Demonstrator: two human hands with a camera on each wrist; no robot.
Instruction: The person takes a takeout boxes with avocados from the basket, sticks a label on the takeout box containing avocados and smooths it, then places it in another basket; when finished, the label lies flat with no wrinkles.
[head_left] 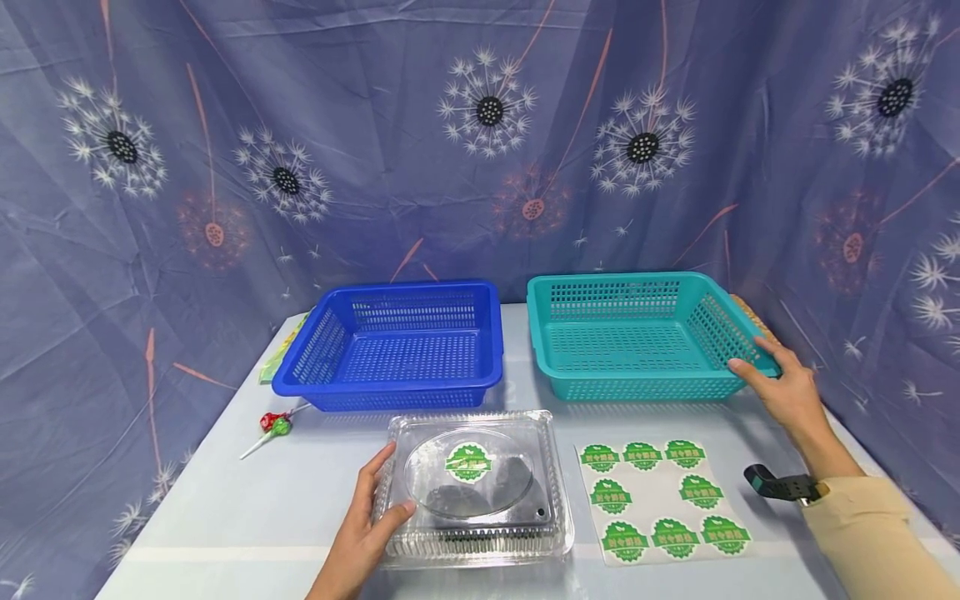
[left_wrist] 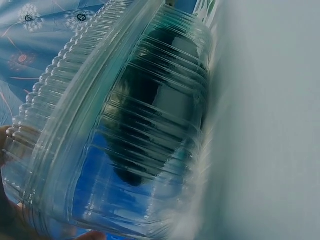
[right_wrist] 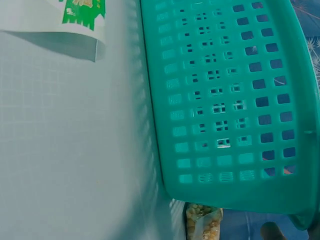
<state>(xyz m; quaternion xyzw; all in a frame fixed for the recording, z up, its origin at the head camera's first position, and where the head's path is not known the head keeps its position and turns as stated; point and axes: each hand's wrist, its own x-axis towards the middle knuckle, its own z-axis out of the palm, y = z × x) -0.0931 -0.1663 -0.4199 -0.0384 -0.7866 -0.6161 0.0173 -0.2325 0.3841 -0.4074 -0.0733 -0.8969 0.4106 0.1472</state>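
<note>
My left hand (head_left: 367, 518) grips the left side of a clear plastic clamshell box (head_left: 483, 543), with the thumb over the lid. A green and white round sticker (head_left: 468, 462) is on the lid. Through the ribbed wall in the left wrist view, a dark rounded thing (left_wrist: 145, 105) shows inside; its kind is unclear. My right hand (head_left: 791, 392) holds the front right corner of a teal plastic basket (head_left: 637, 387), thumb at the rim. Between them lies a white sheet of green stickers (head_left: 652, 508), with a bare spot in its middle.
A blue plastic basket (head_left: 390, 392) stands at the back left. Two lollipops, one red (head_left: 272, 420) and one green (head_left: 281, 427), lie before it. A green-yellow packet (head_left: 279, 354) is partly behind the blue basket. A bag of pale nut-like pieces (right_wrist: 204, 222) lies beyond the teal basket.
</note>
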